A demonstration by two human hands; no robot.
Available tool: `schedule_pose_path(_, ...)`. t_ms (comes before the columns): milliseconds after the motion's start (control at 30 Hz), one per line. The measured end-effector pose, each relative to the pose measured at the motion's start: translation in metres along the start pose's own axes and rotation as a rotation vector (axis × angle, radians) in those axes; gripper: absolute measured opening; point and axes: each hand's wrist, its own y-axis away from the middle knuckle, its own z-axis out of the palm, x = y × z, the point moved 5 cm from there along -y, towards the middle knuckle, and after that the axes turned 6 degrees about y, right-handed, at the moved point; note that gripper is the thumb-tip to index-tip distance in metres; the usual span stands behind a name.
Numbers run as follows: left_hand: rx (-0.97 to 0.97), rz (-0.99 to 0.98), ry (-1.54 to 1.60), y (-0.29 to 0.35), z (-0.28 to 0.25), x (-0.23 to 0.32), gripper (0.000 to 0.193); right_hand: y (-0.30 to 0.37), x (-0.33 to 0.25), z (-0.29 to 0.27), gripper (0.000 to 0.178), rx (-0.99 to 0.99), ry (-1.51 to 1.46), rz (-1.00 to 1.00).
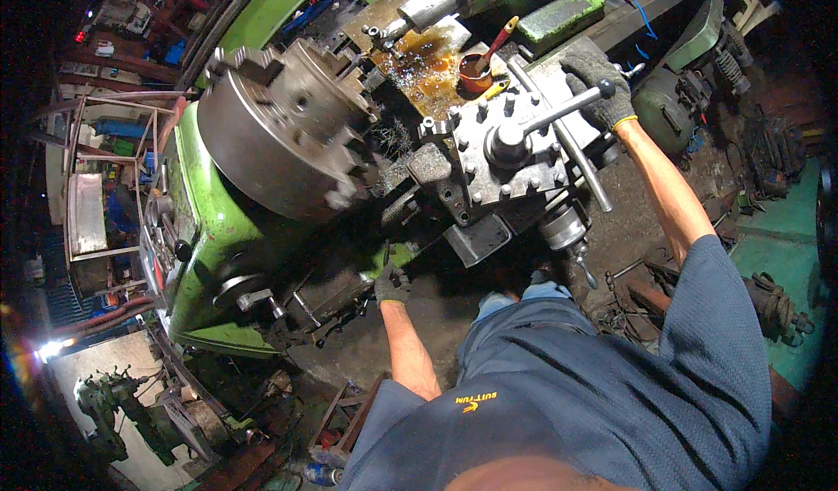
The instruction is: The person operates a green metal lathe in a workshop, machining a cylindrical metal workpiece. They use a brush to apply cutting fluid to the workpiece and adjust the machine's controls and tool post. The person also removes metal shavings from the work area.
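Observation:
My gloved right hand [602,89] is at the ball-ended handle [572,107] of the tool post [511,146], its fingers bent on the far side of the handle. Lower down, my gloved left hand [393,285] closes around a thin dark lever [387,253] at the front of the green lathe [227,238]; its fingertips are partly in shadow. To the left, a large jawed chuck [271,155] holds a thick, round metal workpiece [319,85]. Both look blurred, as if turning. A cutting tool holder [436,172] sits near the chuck.
Behind the tool post, a brush [502,35] stands in a reddish-brown cup [474,74] beside an oily plate [428,81] strewn with chips. A long bar [580,164] crosses the tool post. Curled swarf [393,137] lies beside the chuck. A crank handle [587,268] sticks out near my body.

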Motion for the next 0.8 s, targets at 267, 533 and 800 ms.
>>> schedule_pose_path(267, 0.048, 0.003, 0.01, 0.0055, 0.0036, -0.0003, 0.022, -0.001, -0.0017, -0.0023, 0.032, 0.013, 0.01, -0.03)
schedule_pose_path(533, 0.034, -0.023, 0.007, 0.0031, -0.0005, -0.0004, 0.021, 0.0006, -0.0004, 0.0005, 0.036, 0.029, 0.005, -0.022)
schedule_pose_path(800, -0.02, -0.022, 0.024, 0.0029, -0.0002, -0.0015, 0.018, 0.0011, 0.0001, 0.0004, 0.031, 0.012, 0.028, -0.017)
